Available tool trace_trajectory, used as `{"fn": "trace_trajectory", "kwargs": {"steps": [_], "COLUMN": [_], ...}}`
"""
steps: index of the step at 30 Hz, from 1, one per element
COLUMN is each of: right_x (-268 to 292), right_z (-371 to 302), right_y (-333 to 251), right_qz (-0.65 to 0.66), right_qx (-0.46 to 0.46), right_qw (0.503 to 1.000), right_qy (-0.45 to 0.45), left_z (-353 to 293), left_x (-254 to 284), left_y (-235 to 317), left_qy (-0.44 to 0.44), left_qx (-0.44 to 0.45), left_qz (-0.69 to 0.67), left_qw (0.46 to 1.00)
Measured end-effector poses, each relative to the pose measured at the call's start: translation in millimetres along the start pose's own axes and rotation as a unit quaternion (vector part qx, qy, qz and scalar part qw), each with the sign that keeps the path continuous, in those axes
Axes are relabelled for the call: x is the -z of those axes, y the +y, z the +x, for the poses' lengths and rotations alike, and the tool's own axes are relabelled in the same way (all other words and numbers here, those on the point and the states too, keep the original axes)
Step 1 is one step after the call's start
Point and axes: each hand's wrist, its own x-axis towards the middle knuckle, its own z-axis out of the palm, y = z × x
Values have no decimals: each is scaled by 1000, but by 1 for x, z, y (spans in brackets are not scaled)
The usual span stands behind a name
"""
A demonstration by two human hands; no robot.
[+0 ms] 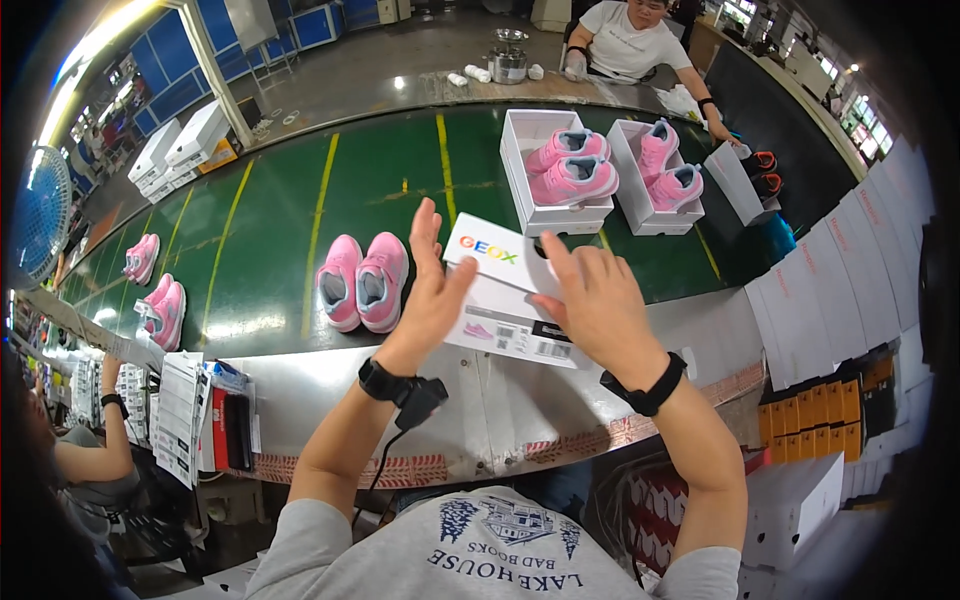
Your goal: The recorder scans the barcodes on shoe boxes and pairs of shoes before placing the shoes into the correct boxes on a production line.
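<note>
everything here is placed against the green conveyor belt [300,210] that curves across the middle of the view. at the belt's far left end sit two pairs of pink shoes [142,258], one pair [165,312] closer to the near edge than the other. below that edge, on the metal ledge, stands a stack of printed sheets [180,415], and another person's forearm [95,455] shows beside it. near the middle of the belt a pair of pink trainers [362,282] lies side by side, toes pointing away.

just right of that pair, over the belt's near edge, the left hand [428,295] is open, fingers straight and spread upward, its palm pressed against the left side of a white shoebox lid [505,300]. the lid is tilted, held up off the ledge between both hands. the right hand [598,300] lies on the lid's right part, fingers curled over its top edge. the two hands are apart, with the lid between them. both wrists carry black bands.

farther back on the belt, two open white boxes [555,170] each hold pink shoes, the second box [655,178] right of the first. beyond the belt's far side a person in a white shirt [630,40] sits. past the belt's right end lean stacks of flat white cartons [840,290].
</note>
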Motion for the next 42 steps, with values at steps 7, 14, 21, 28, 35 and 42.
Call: {"fn": "trace_trajectory", "kwargs": {"steps": [7,14,21,28,35,42], "right_x": [33,37,-18,-27,34,29], "right_z": [-35,-102,-204,-229,-253,-225], "right_y": [-1,-14,-73,-118,-83,49], "right_qz": [48,249,554,637,549,-146], "right_qx": [-133,-443,-669,-678,-748,-402], "right_qw": [989,861,477,316,360,902], "right_qy": [32,20,133,185,-92,-56], "left_z": [-56,-53,9,61,18,-21], "left_x": [-7,46,71,94,86,138], "left_y": [40,42,-50,-137,-70,-99], "left_qy": [-122,-315,-224,-176,-122,-259], "left_qx": [-152,-169,-107,-102,-47,141], "left_qz": [230,360,373,439,541,591], "left_qw": [953,862,894,875,831,751]}}
